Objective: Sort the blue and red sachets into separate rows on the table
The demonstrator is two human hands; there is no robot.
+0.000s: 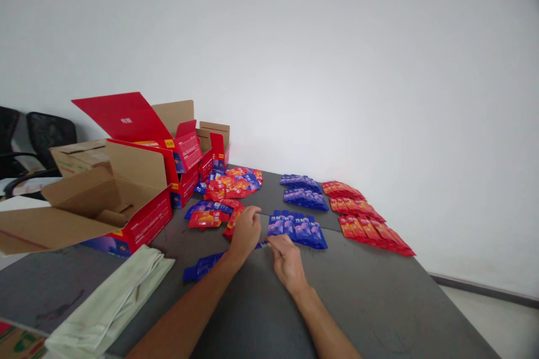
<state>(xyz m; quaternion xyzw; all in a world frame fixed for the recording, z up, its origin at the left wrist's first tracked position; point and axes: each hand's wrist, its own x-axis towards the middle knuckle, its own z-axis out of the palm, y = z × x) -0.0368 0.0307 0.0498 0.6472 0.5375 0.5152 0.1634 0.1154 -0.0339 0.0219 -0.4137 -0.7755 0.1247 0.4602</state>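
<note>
Blue sachet (261, 245) flat on surface (379, 303), pinched between left hand (245, 231) grip and right hand (287, 259) grip; blue sachet row (298, 229) just beyond.

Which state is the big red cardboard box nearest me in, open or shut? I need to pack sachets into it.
Open: the big red cardboard box has its brown flaps spread outward, showing its brown inside.

Bare forearms, no sleeves, unadorned

A small blue sachet (261, 245) lies flat on the grey table, pinched between both hands
</note>
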